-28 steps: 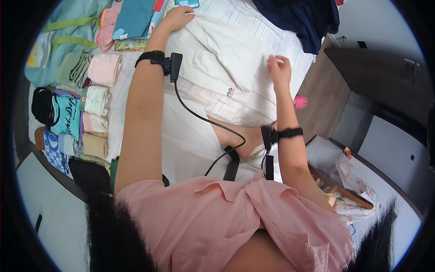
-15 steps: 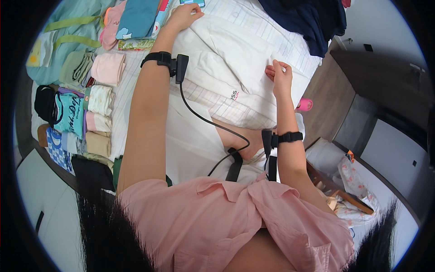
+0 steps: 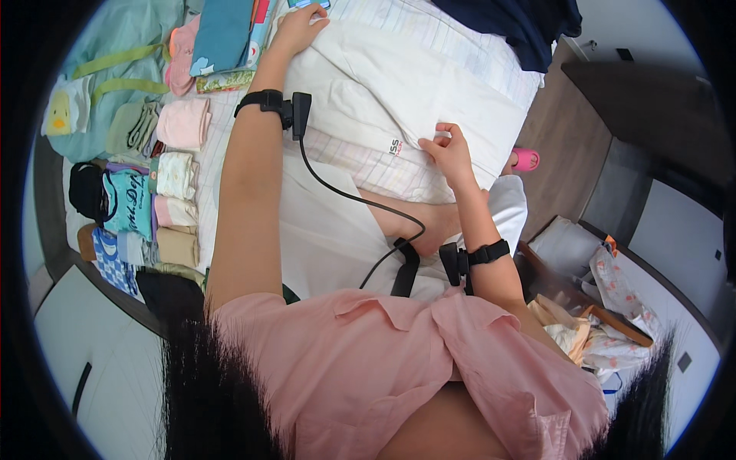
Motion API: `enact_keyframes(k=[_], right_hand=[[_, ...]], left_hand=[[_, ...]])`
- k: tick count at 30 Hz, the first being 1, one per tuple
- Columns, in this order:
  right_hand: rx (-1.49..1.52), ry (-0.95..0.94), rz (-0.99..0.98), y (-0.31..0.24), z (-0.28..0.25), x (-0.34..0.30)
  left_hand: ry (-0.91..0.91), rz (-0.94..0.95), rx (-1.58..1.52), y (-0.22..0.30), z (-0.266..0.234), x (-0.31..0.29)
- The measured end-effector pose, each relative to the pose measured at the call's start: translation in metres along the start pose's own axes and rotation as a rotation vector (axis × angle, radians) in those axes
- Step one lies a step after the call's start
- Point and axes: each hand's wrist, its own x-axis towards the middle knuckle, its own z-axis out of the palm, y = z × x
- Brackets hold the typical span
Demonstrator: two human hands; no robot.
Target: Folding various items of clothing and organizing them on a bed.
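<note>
A white top (image 3: 368,80) with small dark and red lettering lies spread on the bed in front of me, creased along its middle. My left hand (image 3: 300,32) rests at its far left corner, thumb and fingers apart. On the near right part, close to the lettering, my right hand (image 3: 451,153) pinches a fold of the top between thumb and fingers. Black straps with small black devices sit on both forearms, and a black cable (image 3: 345,201) hangs between them.
Folded clothes (image 3: 178,172) stand in rows at the left, beside a pale green bag (image 3: 138,46). Farther off are a teal folded cloth (image 3: 222,34), a phone (image 3: 310,4) and a dark navy garment (image 3: 514,27). A pink slipper (image 3: 526,159) shows beyond the bed's right edge.
My right hand has moved left and nearer, and now grips the top. The top's right side lies more spread out. My left hand has shifted slightly left, its fingers parting.
</note>
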Motion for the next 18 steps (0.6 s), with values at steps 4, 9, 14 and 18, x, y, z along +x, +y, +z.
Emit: enact_keyframes(k=[4,9,14,18], right_hand=[[-0.411,0.221,-0.222,-0.005,-0.006,0.001],[-0.582,0.302,-0.755,-0.015,-0.001,0.013],[-0.776,0.051,-0.514,-0.017,-0.007,0.014],[-0.607,0.078,-0.526,-0.021,-0.005,-0.005]], left_hand=[[0.138,0.102,0.143,0.041,-0.018,0.000],[-0.587,0.128,0.128,0.155,-0.005,-0.049],[-0.897,0.008,0.286,0.194,0.006,-0.099],[-0.549,-0.120,0.321,0.164,0.002,-0.095]])
